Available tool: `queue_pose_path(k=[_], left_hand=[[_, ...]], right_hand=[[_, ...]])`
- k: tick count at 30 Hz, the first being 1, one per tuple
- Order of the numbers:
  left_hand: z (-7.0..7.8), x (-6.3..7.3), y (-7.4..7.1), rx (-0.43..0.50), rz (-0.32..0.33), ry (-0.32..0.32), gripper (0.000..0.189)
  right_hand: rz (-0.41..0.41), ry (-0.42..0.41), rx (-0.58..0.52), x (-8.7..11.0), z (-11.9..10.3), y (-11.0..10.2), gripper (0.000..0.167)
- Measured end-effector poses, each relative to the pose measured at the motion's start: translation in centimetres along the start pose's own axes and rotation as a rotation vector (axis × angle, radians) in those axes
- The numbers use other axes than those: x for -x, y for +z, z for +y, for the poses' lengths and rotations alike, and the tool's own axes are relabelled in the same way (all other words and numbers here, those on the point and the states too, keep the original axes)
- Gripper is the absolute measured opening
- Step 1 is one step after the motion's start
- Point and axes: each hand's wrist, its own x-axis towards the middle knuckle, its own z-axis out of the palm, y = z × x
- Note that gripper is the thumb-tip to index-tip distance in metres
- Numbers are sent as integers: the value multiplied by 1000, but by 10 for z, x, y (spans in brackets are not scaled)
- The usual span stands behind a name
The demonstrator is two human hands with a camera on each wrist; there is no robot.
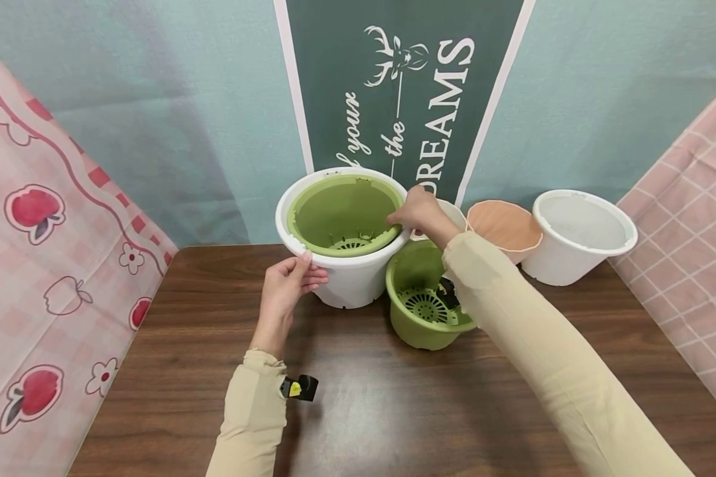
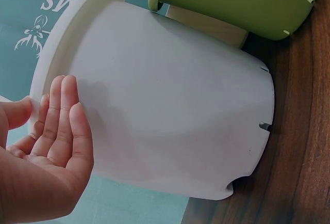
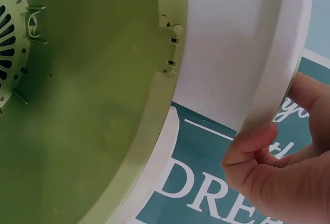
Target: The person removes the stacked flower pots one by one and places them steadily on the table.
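Observation:
A large white pot (image 1: pixel 352 285) stands on the table with a green pot (image 1: pixel 334 209) nested in its mouth. The green pot sits a little askew, and slots show in its floor. My left hand (image 1: pixel 286 281) pinches the white rim at the front left, thumb on top, other fingers stretched along the outer wall. At the right side my right hand (image 1: pixel 420 212) grips the rims, its fingertips over the green edge. From the right wrist view, a finger of that hand (image 3: pixel 289 167) lies under the white rim. A second green pot (image 1: pixel 423 334) stands close to the right, partly behind my forearm.
Behind the second green pot is a small whitish pot (image 1: pixel 453 215), mostly hidden by my hand. Beside it stand an orange pot (image 1: pixel 501 225) and another white pot (image 1: pixel 551 262). Cloth-covered walls enclose the wooden table (image 1: pixel 382 411) at the back and sides.

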Motion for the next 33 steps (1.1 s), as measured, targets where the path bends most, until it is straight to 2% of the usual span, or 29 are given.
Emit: queue_pose_path(k=[5, 12, 26, 33], left_hand=[[-1, 0, -1, -4, -2, 0, 30], [0, 1, 0, -15, 1, 1, 29], [-1, 0, 0, 1, -1, 16, 28], [0, 1, -1, -9, 2, 7, 28]], right_hand=[[-4, 4, 9, 1, -1, 0, 50], [-14, -17, 25, 0, 0, 0, 31], [-24, -44, 8, 0, 2, -1, 20], [-42, -28, -21, -2, 2, 0, 18]])
